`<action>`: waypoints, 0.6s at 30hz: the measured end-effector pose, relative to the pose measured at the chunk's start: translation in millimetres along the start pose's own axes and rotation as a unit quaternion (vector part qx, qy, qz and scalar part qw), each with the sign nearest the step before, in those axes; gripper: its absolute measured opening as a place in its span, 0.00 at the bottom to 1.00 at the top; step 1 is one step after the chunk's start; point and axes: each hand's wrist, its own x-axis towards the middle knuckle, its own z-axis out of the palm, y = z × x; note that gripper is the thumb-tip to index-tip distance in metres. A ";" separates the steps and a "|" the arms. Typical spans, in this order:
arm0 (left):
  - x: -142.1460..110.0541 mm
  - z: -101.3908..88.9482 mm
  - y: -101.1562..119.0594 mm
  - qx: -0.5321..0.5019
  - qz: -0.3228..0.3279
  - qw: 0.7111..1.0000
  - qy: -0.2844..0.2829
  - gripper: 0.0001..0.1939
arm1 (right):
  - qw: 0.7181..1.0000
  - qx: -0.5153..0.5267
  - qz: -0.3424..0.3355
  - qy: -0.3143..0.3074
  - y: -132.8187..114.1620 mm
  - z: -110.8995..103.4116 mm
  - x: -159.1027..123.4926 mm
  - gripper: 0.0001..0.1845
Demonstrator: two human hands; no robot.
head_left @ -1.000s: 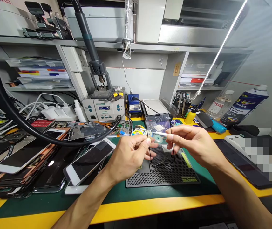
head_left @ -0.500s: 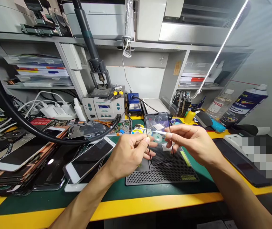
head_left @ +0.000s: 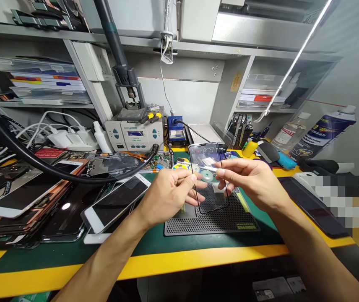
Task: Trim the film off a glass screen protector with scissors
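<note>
**Pip:** What is the big thing in front of the hands?

**Sam:** A long desk (head_left: pixel 135 268) with a yellow edge. Past the hands, there's a repair machine (head_left: pixel 133 134) and a tall spray can (head_left: pixel 322 134) off to the right.

**Pip:** What's under the hands?

**Sam:** A black rubber mat (head_left: pixel 211 224) with lots of little dots. Left of the left hand, there's a big pile of phones (head_left: pixel 113 201).

**Pip:** And what are the hands doing?

**Sam:** The left hand (head_left: pixel 170 197) is mostly closed. Its thumb and fingers pinch the side of a phone glass (head_left: pixel 209 155). The right hand (head_left: pixel 248 184) is pinched too, around a thin white stick (head_left: pixel 207 168).

**Pip:** Where is the glass?

**Sam:** It's up in the air, just above the mat, between the two hands. It stands up on its long edge side, a bit tilted. The white stick's tip is right by it, but I can't tell if they touch.

**Pip:** How would it feel to hold?

**Sam:** I think it'd be light and stiff, but easy to crack, and maybe slippery too. It's best to hold it gently by its thin black edge, not the flat middle.
</note>
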 end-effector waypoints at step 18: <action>1.7 -1.1 -1.0 -0.041 -0.016 0.999 0.020 0.12 | 0.999 -0.034 0.029 0.014 2.9 3.0 3.9 0.15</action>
